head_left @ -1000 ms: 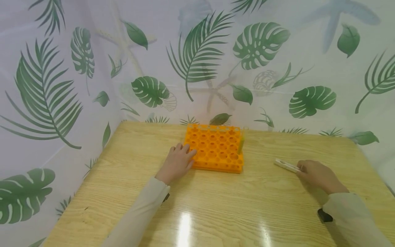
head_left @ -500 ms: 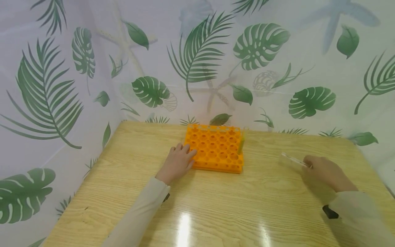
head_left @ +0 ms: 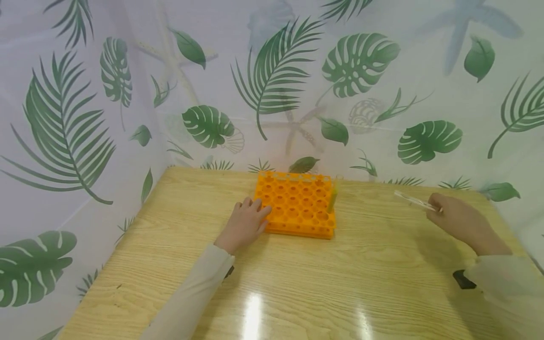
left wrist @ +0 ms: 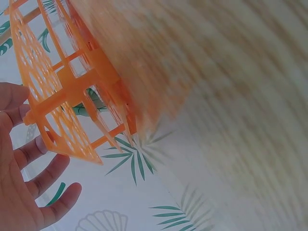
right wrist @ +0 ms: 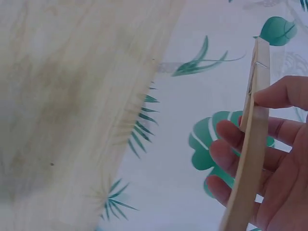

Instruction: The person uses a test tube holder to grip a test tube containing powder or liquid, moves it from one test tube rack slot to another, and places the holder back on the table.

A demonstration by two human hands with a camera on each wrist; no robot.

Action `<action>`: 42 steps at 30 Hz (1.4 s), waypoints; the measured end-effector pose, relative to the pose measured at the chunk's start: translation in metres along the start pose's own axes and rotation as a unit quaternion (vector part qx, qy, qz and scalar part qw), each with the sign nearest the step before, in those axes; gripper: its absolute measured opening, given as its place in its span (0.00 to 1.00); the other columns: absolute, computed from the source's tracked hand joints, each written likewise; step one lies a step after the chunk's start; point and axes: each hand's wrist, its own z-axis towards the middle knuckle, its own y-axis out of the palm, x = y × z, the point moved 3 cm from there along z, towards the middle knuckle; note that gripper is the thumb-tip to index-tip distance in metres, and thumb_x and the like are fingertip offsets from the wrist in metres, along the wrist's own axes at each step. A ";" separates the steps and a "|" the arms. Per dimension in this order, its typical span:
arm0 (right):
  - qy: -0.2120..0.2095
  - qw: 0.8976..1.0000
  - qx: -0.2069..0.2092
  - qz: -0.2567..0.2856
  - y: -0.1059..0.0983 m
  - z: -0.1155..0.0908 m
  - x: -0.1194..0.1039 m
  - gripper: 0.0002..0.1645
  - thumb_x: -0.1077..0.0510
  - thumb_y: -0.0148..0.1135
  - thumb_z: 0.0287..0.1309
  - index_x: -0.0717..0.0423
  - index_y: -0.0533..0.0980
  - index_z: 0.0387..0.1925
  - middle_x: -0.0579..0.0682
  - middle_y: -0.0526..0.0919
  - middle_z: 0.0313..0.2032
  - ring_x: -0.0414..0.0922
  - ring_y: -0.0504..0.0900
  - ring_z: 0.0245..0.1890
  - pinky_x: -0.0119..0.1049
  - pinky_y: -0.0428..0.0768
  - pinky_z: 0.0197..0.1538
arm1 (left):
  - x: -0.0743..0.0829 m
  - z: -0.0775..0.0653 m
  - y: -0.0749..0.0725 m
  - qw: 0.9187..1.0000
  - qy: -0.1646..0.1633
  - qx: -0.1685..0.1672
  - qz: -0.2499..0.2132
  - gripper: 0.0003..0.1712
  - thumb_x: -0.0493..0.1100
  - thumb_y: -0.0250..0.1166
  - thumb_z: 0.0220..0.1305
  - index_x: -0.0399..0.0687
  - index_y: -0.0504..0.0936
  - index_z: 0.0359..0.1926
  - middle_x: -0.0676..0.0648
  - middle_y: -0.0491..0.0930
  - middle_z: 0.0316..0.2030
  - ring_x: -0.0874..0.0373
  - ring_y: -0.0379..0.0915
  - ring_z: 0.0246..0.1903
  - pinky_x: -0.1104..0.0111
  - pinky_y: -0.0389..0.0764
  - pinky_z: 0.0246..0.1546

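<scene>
An orange test tube rack [head_left: 293, 203] with rows of round holes stands on the table near the back wall. My left hand [head_left: 244, 224] rests on its left end, the fingers loosely spread. In the left wrist view the fingertips lie right at the corner of the rack [left wrist: 62, 96], and the outer fingers extend free. A test tube [head_left: 332, 200] with yellow-green contents stands at the rack's right end. Off to the right, my right hand [head_left: 461, 222] grips a wooden test tube clamp [right wrist: 252, 130], the thumb pressing on it and the fingers curled behind. Nothing shows between the clamp's jaws.
The wood-grain table [head_left: 323, 288] reaches back to a white cloth wall [head_left: 297, 146] printed with green leaves, which also runs along the left side. A dark wrist band piece [head_left: 464, 279] shows under the right sleeve.
My right hand has risen from low over the table and moved right and farther back with the clamp, away from the rack. The left hand and the rack have stayed put.
</scene>
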 end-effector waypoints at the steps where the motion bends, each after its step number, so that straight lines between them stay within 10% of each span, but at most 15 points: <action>1: 0.001 1.000 -0.001 -0.001 -0.003 0.000 -0.001 0.10 0.57 0.51 0.63 0.62 0.69 0.39 0.58 0.80 0.30 0.40 0.63 0.18 0.35 0.64 0.24 | 0.000 0.000 0.000 1.000 0.000 0.000 0.001 0.10 0.50 0.56 0.67 0.54 0.70 0.46 0.49 0.69 0.36 0.52 0.60 0.36 0.61 0.66 0.35; 9: -0.007 1.000 -0.003 -0.026 -0.025 -0.001 -0.016 0.13 0.55 0.43 0.67 0.61 0.62 0.45 0.74 0.79 0.42 0.41 0.71 0.16 0.36 0.64 0.21 | 0.002 0.000 -0.003 1.000 -0.001 -0.007 -0.004 0.10 0.49 0.56 0.67 0.54 0.71 0.46 0.49 0.68 0.36 0.52 0.59 0.36 0.61 0.64 0.36; 23: 0.004 0.999 -0.006 -0.031 -0.054 0.013 -0.032 0.26 0.52 0.44 0.67 0.74 0.68 0.48 0.71 0.81 0.37 0.61 0.82 0.32 0.54 0.78 0.36 | 0.002 0.000 -0.005 1.000 -0.007 -0.012 -0.010 0.11 0.49 0.56 0.67 0.55 0.71 0.49 0.48 0.72 0.40 0.50 0.64 0.40 0.56 0.69 0.40; 35: -0.020 0.999 0.021 -0.033 -0.074 0.016 -0.044 0.13 0.60 0.47 0.64 0.69 0.71 0.33 0.49 0.71 0.17 0.40 0.63 0.16 0.33 0.64 0.22 | 0.003 -0.001 -0.006 1.000 -0.004 -0.008 -0.024 0.10 0.48 0.56 0.67 0.53 0.71 0.46 0.48 0.69 0.36 0.50 0.61 0.37 0.58 0.66 0.38; 42: -0.031 0.998 0.010 -0.049 -0.086 0.020 -0.053 0.16 0.58 0.47 0.66 0.71 0.71 0.41 0.53 0.77 0.23 0.44 0.73 0.22 0.42 0.73 0.28 | 0.002 0.000 -0.004 1.000 -0.004 -0.008 -0.016 0.10 0.49 0.56 0.67 0.54 0.71 0.47 0.48 0.69 0.36 0.50 0.62 0.37 0.57 0.67 0.39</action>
